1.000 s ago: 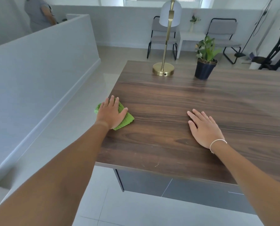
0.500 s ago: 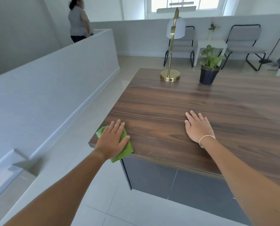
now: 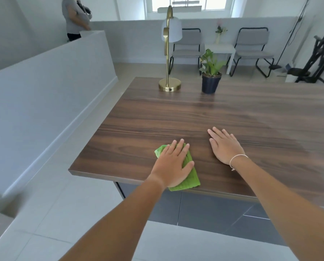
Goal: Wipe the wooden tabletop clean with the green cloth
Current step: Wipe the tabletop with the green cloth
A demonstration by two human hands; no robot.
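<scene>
Two bare hands are resting on the wooden tabletop [image 3: 176, 113]. The left hand [image 3: 173, 165] is lying flat, palm down, fingers spread out straight, pressing on the green cloth [image 3: 190, 178] rather than gripping it. The cloth is sitting under that palm near the table's front edge, poking out beyond the fingertips on the far side and past the thumb and heel on the near side, where its corner is reaching the edge. The right hand [image 3: 224, 146] is lying just to the right of the left one, apart from it and from the cloth, also flat and open, holding nothing, with a thin white bracelet [image 3: 237, 159] circling its wrist. Well beyond the fingertips of both hands, a brass lamp [image 3: 169, 85] and a potted plant [image 3: 211, 81] are standing side by side near the far edge.
</scene>
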